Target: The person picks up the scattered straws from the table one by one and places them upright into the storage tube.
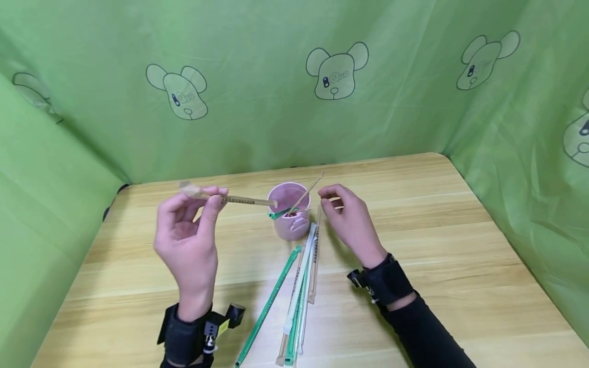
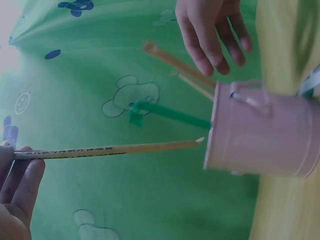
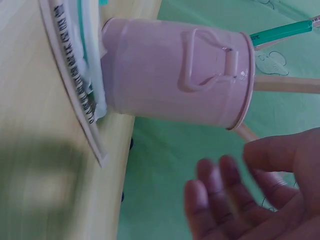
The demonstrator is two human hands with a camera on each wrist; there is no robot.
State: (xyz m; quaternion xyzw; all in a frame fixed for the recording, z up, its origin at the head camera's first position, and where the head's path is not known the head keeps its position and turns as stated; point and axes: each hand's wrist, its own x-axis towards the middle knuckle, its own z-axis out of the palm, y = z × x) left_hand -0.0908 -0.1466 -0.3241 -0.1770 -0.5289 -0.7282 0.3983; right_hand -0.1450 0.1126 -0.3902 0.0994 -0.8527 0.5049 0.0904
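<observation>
My left hand (image 1: pixel 188 240) pinches a thin brown wrapped straw (image 1: pixel 244 200) with dark print, held nearly level. Its far tip is by the rim of a small pink metal bucket (image 1: pixel 289 231). Out of the bucket's mouth stick a green wrapped straw (image 2: pixel 172 115) and brown straws, one of them a wider brown straw (image 2: pixel 180 68). Right of the bucket, my right hand (image 1: pixel 352 222) hovers with loosely bent fingers and nothing in its grasp. In the right wrist view those fingers (image 3: pixel 215 200) are just beyond the bucket's rim.
In front of the bucket lies a loose bunch of wrapped straws (image 1: pixel 299 294), white, green and brown. A separate green straw (image 1: pixel 269 304) lies slantwise to their left. Green curtains (image 1: pixel 257 102) with bear outlines stand behind and beside the wooden table (image 1: pixel 414 230).
</observation>
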